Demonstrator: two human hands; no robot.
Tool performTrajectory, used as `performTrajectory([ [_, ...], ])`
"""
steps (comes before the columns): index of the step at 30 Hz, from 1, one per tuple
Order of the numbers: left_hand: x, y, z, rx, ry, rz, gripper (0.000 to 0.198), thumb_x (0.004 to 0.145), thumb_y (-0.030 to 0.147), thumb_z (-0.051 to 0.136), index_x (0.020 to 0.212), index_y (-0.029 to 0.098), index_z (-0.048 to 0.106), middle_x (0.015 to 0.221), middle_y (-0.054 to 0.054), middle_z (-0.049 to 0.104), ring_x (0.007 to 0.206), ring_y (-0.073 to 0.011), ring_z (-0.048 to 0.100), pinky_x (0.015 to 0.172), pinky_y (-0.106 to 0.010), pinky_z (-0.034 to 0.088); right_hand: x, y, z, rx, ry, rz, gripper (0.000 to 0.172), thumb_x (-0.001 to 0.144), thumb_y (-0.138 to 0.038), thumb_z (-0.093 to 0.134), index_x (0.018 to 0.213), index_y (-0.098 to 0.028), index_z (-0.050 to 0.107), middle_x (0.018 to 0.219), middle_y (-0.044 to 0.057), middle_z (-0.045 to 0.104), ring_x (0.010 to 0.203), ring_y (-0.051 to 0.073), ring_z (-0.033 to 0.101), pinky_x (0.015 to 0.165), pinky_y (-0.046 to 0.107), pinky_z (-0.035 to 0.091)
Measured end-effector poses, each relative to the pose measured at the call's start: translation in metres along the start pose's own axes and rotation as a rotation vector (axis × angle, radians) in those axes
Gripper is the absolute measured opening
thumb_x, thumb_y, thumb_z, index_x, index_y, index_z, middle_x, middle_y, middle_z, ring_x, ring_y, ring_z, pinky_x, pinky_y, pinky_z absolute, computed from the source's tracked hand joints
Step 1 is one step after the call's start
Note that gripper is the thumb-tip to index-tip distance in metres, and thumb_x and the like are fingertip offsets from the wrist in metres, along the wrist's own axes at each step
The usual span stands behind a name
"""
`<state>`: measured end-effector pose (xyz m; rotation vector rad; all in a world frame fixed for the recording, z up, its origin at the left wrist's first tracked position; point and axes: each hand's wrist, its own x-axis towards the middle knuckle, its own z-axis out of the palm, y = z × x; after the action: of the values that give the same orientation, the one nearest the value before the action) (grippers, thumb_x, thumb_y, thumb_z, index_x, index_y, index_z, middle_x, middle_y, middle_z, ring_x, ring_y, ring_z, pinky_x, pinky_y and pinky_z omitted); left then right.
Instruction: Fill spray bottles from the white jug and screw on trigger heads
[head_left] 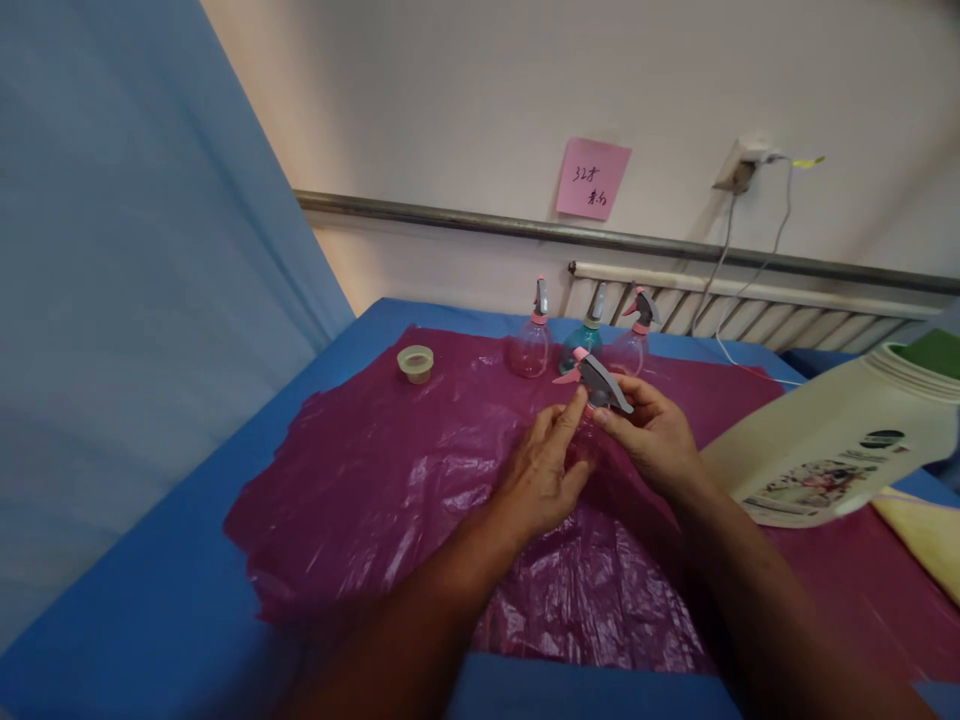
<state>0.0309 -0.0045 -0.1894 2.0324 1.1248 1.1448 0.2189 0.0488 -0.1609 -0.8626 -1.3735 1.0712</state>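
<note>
Over the middle of the purple plastic sheet, a spray bottle with a grey and pink trigger head is between my two hands. My right hand is closed round the head and collar from the right. On the other side, my left hand holds the bottle just below the head, its index finger up against the pink collar. The see-through body is mostly hidden by my fingers. Behind stand a clear pink spray bottle, a teal spray bottle and another clear pink spray bottle.
A small round tub sits at the back left of the sheet. To the right, a large white jug with a green cap leans at a tilt near a yellow cloth. A blue curtain hangs at left; cords run down the wall.
</note>
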Motion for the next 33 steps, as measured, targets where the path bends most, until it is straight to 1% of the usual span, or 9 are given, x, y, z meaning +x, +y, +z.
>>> performTrajectory([
  [5,0.001,0.000,-0.001,0.024,-0.003,-0.034,0.093,0.105,0.025,0.067,0.183,0.045,0.020,0.166,-0.009,0.051,0.153,-0.0304,0.056,0.132,-0.055,0.047,0.001,0.003,0.004,-0.044,0.009,-0.023,0.051,0.080,-0.052,0.101,0.121,-0.030,0.081,0.124,0.007,0.085,0.115,0.028,0.076,0.112,0.049,0.059],
  [13,0.001,-0.004,-0.002,0.083,-0.010,-0.040,0.099,0.103,0.023,0.070,0.183,0.043,0.017,0.166,-0.010,0.052,0.153,-0.0325,0.055,0.131,-0.055,0.048,-0.005,0.007,0.013,-0.132,0.058,-0.092,0.043,0.084,-0.052,0.098,0.115,-0.028,0.080,0.117,0.007,0.083,0.110,0.028,0.076,0.111,0.049,0.059],
  [15,0.001,-0.003,-0.002,0.080,-0.015,-0.033,0.097,0.103,0.024,0.070,0.183,0.044,0.018,0.168,-0.009,0.050,0.155,-0.0326,0.053,0.132,-0.056,0.047,-0.007,0.005,0.011,-0.108,0.060,-0.097,0.046,0.085,-0.050,0.096,0.122,-0.029,0.079,0.125,0.007,0.083,0.118,0.029,0.075,0.115,0.049,0.057],
  [17,0.001,-0.002,-0.002,0.078,-0.021,-0.025,0.095,0.104,0.025,0.069,0.183,0.043,0.020,0.169,-0.010,0.049,0.156,-0.0330,0.052,0.132,-0.056,0.047,-0.009,0.003,0.008,-0.043,0.042,-0.083,0.053,0.088,-0.048,0.094,0.135,-0.031,0.076,0.139,0.008,0.080,0.128,0.030,0.075,0.117,0.048,0.057],
  [19,0.001,-0.002,-0.002,0.082,-0.022,-0.034,0.093,0.104,0.027,0.069,0.182,0.042,0.022,0.167,-0.010,0.051,0.153,-0.0336,0.055,0.130,-0.056,0.049,-0.010,0.001,0.005,0.004,0.016,-0.056,0.057,0.091,-0.047,0.091,0.143,-0.032,0.073,0.146,0.008,0.079,0.133,0.030,0.074,0.118,0.048,0.057],
  [22,0.000,-0.003,0.000,0.089,-0.022,-0.060,0.091,0.103,0.026,0.069,0.181,0.041,0.025,0.164,-0.011,0.052,0.148,-0.0338,0.058,0.128,-0.056,0.051,-0.011,0.000,0.001,-0.023,0.006,-0.050,0.050,0.090,-0.047,0.092,0.136,-0.031,0.077,0.138,0.008,0.083,0.129,0.031,0.077,0.118,0.050,0.057],
  [27,0.000,-0.004,0.001,0.090,-0.014,-0.038,0.095,0.101,0.022,0.069,0.182,0.042,0.022,0.164,-0.011,0.052,0.151,-0.0335,0.055,0.129,-0.055,0.049,-0.007,0.005,0.001,-0.100,0.020,-0.136,0.042,0.088,-0.042,0.095,0.124,-0.030,0.078,0.127,0.007,0.083,0.122,0.028,0.075,0.116,0.047,0.056],
  [30,0.000,-0.003,0.001,0.083,-0.011,-0.025,0.099,0.101,0.022,0.070,0.182,0.043,0.019,0.163,-0.010,0.053,0.152,-0.0334,0.055,0.129,-0.056,0.049,-0.006,0.007,0.006,-0.121,0.031,-0.143,0.045,0.085,-0.044,0.098,0.122,-0.030,0.075,0.124,0.007,0.082,0.118,0.028,0.075,0.113,0.047,0.058],
  [33,0.002,-0.003,0.000,0.080,-0.007,-0.020,0.101,0.102,0.024,0.072,0.183,0.042,0.014,0.165,-0.011,0.053,0.152,-0.0336,0.056,0.129,-0.057,0.050,-0.009,0.003,0.010,-0.140,0.054,-0.156,0.053,0.082,-0.045,0.100,0.125,-0.029,0.074,0.129,0.008,0.081,0.122,0.030,0.074,0.116,0.050,0.057],
])
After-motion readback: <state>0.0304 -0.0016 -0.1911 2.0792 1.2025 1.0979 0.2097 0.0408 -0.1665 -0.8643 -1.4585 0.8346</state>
